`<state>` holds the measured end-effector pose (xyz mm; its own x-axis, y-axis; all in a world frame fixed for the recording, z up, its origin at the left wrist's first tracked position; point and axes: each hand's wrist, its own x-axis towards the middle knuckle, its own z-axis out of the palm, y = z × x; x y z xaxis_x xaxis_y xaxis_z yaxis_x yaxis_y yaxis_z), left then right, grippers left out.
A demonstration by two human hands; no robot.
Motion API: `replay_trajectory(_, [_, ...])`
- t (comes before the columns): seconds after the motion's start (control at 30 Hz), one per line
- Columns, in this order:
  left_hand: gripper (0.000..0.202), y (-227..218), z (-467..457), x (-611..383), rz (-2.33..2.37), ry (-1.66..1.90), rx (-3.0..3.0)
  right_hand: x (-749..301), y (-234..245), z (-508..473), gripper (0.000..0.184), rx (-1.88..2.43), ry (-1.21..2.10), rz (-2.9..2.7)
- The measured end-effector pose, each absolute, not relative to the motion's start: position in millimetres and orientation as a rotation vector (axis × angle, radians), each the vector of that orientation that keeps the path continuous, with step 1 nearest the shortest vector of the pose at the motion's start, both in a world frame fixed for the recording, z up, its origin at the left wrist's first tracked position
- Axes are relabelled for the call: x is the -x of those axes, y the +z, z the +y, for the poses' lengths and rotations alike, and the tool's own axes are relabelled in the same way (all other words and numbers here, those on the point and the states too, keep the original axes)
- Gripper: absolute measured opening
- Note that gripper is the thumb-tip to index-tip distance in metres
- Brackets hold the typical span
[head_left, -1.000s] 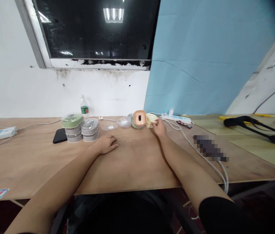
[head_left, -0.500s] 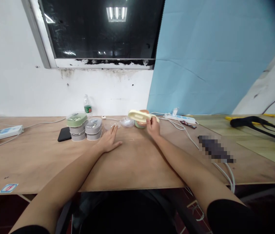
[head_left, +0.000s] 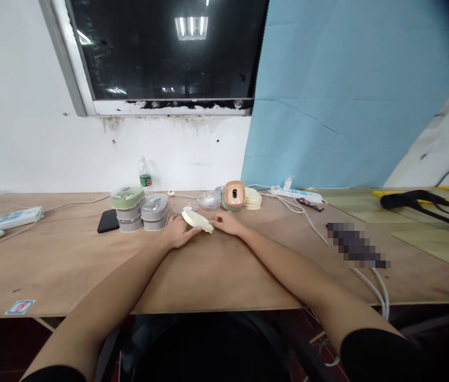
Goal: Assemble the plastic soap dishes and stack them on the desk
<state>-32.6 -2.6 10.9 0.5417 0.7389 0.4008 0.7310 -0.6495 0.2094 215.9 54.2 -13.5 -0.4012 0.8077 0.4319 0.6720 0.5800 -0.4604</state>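
Above the wooden table, my left hand (head_left: pixel 175 232) grips a cream plastic lid (head_left: pixel 196 219), with the thumb laid along its near side. The lid is tilted and shows its pale face. At its right edge are the curled fingertips of my right hand (head_left: pixel 228 223), pinching there; the exact contact is small. Just behind the lid lies a clear plastic cover (head_left: pixel 185 206), partly hidden by my left hand. A second clear dome-shaped cover (head_left: pixel 209 200) rests farther right, beside an orange lid-like piece (head_left: pixel 234 194) standing on edge. Right of that is a stack of cream lids (head_left: pixel 253 199).
To the left stand grey stacked lunch boxes (head_left: pixel 155 212) and one with a green lid (head_left: pixel 126 197). A black phone (head_left: pixel 108 221) and a plastic bottle (head_left: pixel 145 174) are near them. Power strips (head_left: pixel 296 194) and white cables occupy both sides. A black-framed object (head_left: pixel 419 200) lies far right.
My right hand has brought the cream lid left and nearer, from beside the orange piece to my left hand. My left hand, earlier open on the table, has closed on the lid.
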Motion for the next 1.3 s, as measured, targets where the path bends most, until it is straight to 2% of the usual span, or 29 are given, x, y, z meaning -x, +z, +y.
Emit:
replay_trajectory(0.2, [0.059, 11, 6, 40, 1.694, 0.874, -2.381, -219, -6, 49, 0.032, 1.167, 0.327, -2.206])
replay_trajectory(0.37, [0.059, 5, 11, 39, 1.673, 1.063, -2.362, -217, -6, 47, 0.027, 1.170, 0.331, -2.222])
replay_trajectory(0.5, [0.054, -1, 9, 35, 1.504, 0.631, -2.658, -215, -7, 46, 0.022, 1.196, 0.175, -2.184])
replay_trajectory(0.6, [0.059, -4, 9, 34, 1.433, 0.386, -2.746, -217, -5, 48, 0.023, 1.220, -0.017, -2.027])
replay_trajectory(0.73, [0.064, -2, 10, 36, 1.408, 0.338, -2.751, -228, -3, 59, 0.031, 1.210, -0.188, -1.799])
replay_trajectory(0.87, [0.067, 0, 9, 37, 1.401, 0.319, -2.762, -246, -6, 73, 0.041, 1.391, -0.195, -1.647])
replay_trajectory(1.03, [0.068, 1, 9, 37, 1.398, 0.306, -2.770, -256, -11, 79, 0.030, 1.520, -0.155, -1.620])
replay_trajectory(1.2, [0.069, -1, 9, 38, 1.385, 0.330, -2.740, -251, -3, 72, 0.028, 1.385, -0.244, -1.533])
replay_trajectory(1.3, [0.077, -3, 8, 37, 1.411, 0.440, -2.687, -248, 2, 65, 0.029, 1.272, -0.271, -1.517])
